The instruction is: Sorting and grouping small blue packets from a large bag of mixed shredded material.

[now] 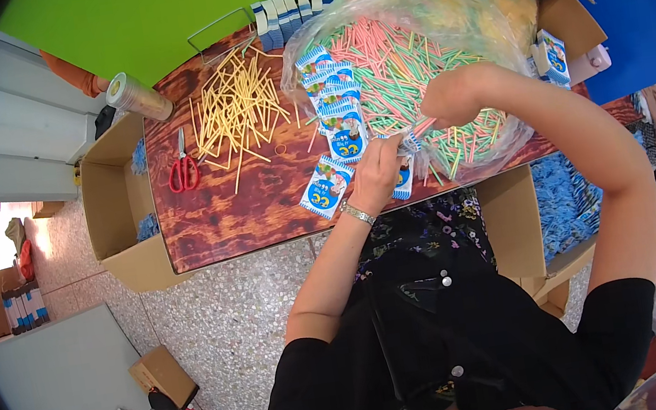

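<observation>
My left hand [377,175], with a metal watch band at the wrist, is closed on a small blue and white packet [402,180] at the table's front edge. Just to its right, my right hand [457,96] is closed over the pile of pink, green and yellow sticks [401,69], close to the packet's upper end. What its fingers hold is hidden. The sticks lie in a clear plastic bag [496,149]. Several more packets [346,134] overlap in a column along the bag's left side, and another packet [326,187] lies beside my left wrist.
Loose pale yellow sticks [237,104] are heaped on the left, near red-handled scissors [184,171] and a clear cylindrical container [138,97]. Blue and white stacks [293,15] stand at the back. Cardboard boxes [120,202] flank the table; the right one holds blue packets [563,205].
</observation>
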The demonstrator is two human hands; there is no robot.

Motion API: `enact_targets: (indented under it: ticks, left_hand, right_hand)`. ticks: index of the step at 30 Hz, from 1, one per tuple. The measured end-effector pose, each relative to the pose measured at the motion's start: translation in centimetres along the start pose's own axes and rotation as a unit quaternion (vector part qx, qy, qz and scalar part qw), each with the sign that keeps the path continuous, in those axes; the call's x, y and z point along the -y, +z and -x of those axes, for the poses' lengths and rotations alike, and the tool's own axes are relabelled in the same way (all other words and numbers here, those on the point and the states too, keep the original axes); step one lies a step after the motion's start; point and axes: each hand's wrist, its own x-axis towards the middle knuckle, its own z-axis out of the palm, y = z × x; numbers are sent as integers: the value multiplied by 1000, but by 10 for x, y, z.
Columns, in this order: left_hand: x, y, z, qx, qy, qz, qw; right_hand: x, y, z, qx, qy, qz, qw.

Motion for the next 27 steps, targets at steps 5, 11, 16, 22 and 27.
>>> enact_targets:
  ticks: [5, 11, 16, 22, 27]
  left_hand:
    - [1, -2, 0, -29, -8, 1, 1000]
    - [0, -3, -3, -10, -6, -3, 1000]
    - [0, -6, -12, -30, -9, 10, 999]
    - [4, -13, -18, -53, -43, 73, 995]
    - [4, -24, -25, -58, -43, 88, 993]
  right_hand:
    - [-6, 1, -2, 10, -15, 14, 1000]
    - [30, -9, 13, -50, 85, -21, 995]
    - [36, -13, 15, -134, 24, 24, 990]
    - [-9, 23, 10, -407, -145, -102, 896]
    - [5, 22, 0, -364, -136, -266, 882]
